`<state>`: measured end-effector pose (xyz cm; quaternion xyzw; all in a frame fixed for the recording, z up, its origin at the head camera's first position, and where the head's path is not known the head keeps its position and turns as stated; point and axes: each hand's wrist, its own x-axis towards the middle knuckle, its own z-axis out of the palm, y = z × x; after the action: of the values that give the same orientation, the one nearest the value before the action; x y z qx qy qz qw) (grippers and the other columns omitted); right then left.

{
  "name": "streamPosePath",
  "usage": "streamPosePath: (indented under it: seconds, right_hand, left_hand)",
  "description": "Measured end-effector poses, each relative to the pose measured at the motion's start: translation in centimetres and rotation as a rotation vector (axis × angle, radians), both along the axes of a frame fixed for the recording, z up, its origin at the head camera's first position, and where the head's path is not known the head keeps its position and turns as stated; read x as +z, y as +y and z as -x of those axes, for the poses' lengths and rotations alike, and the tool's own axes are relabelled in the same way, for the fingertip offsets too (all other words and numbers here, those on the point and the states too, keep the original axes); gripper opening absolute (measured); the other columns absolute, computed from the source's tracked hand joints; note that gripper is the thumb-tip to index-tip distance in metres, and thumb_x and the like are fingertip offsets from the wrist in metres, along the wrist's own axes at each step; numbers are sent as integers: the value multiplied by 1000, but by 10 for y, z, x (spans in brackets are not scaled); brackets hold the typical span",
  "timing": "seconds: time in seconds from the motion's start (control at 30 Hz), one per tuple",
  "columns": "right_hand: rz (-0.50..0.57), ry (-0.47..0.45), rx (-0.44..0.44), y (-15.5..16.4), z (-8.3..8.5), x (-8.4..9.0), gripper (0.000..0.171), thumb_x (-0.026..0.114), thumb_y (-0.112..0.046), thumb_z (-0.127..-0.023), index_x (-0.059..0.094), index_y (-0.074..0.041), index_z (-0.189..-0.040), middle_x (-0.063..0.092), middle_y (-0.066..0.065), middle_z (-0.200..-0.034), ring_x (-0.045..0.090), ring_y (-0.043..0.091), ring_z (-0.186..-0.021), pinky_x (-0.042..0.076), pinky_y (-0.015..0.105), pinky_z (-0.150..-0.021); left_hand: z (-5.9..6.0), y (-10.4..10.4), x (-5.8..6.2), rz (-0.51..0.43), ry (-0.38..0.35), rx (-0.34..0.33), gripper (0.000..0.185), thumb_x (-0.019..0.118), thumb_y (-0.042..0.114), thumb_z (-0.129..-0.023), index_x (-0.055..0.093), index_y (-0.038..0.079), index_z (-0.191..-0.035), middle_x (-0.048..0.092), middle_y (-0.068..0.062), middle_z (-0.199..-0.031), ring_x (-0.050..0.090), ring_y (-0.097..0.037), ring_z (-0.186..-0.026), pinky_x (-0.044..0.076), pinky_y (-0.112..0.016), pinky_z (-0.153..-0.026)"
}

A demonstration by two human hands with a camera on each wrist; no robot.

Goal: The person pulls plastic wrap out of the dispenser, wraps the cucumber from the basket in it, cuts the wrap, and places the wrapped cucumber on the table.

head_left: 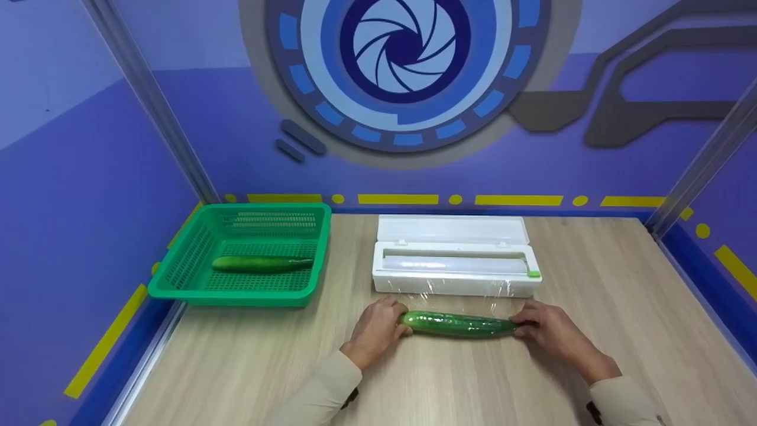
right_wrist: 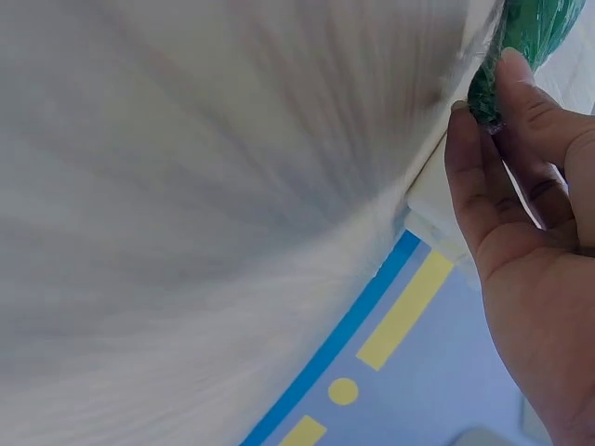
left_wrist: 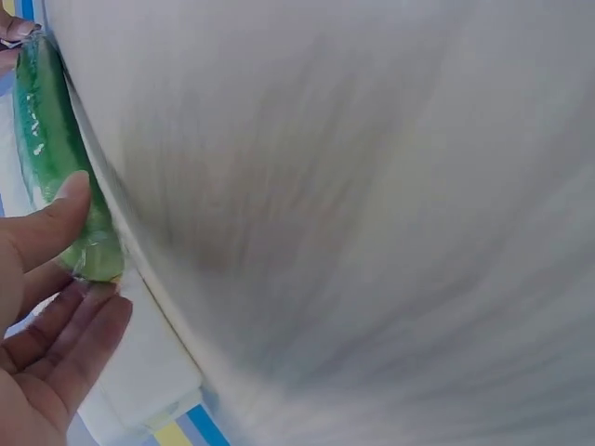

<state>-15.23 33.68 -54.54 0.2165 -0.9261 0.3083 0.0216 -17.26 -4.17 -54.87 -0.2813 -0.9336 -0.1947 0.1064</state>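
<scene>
A green cucumber (head_left: 461, 325), glossy with clear cling film, lies crosswise in front of a white film dispenser (head_left: 387, 285). My left hand (head_left: 378, 328) pinches its lighter left end; in the left wrist view the thumb lies along the cucumber (left_wrist: 51, 130) while fingers curl about the tip. At the dark right end, my right hand (head_left: 553, 331) holds the cucumber between thumb and fingers. Wrinkled film clings to that end of the cucumber (right_wrist: 535, 28) in the right wrist view. Creased clear film (head_left: 429, 288) shows between dispenser and cucumber.
The dispenser's lid (head_left: 452, 229) stands open at the back, with a film roll (head_left: 455, 264) inside and a small green piece (head_left: 534, 274) at its right. To the left, a green plastic basket (head_left: 236, 294) holds another cucumber (head_left: 260, 264). Blue-purple walls enclose the wooden table (head_left: 449, 384).
</scene>
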Motion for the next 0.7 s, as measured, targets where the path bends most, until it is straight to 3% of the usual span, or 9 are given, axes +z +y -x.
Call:
streamPosePath:
  seconds: [0.13,0.3,0.5,0.7]
  right_hand:
    - [-24,14,-14,-1,0,-2,21,85,1,-86,82,-8,-104,68,-6,-99,63,7,-89,57,31,-79]
    - [-16,62,-8,-1,-1,-3,22,87,2,-83,82,-8,-102,70,-4,-99,64,9,-91,58,33,-80]
    - [21,72,2,0,-1,-3,20,88,-1,-83,82,-8,-100,70,-2,-100,65,13,-91,57,33,-80]
    - [52,-4,-57,0,-4,0,21,88,-5,-85,81,-12,-104,69,-5,-102,64,11,-93,56,30,-82]
  left_hand:
    - [0,-1,-3,-10,70,-56,34,92,23,-83,75,12,-111,74,1,-110,71,-16,-102,57,-32,-88]
    - [3,2,-6,31,134,-85,45,93,36,-79,77,17,-117,76,6,-115,70,-16,-102,56,-30,-86]
    - [5,8,-3,64,86,-90,35,91,33,-81,75,16,-108,75,6,-106,68,-11,-97,55,-28,-82]
    - [7,11,-3,91,31,-92,31,90,26,-85,70,14,-105,68,3,-102,64,-13,-97,55,-29,-84]
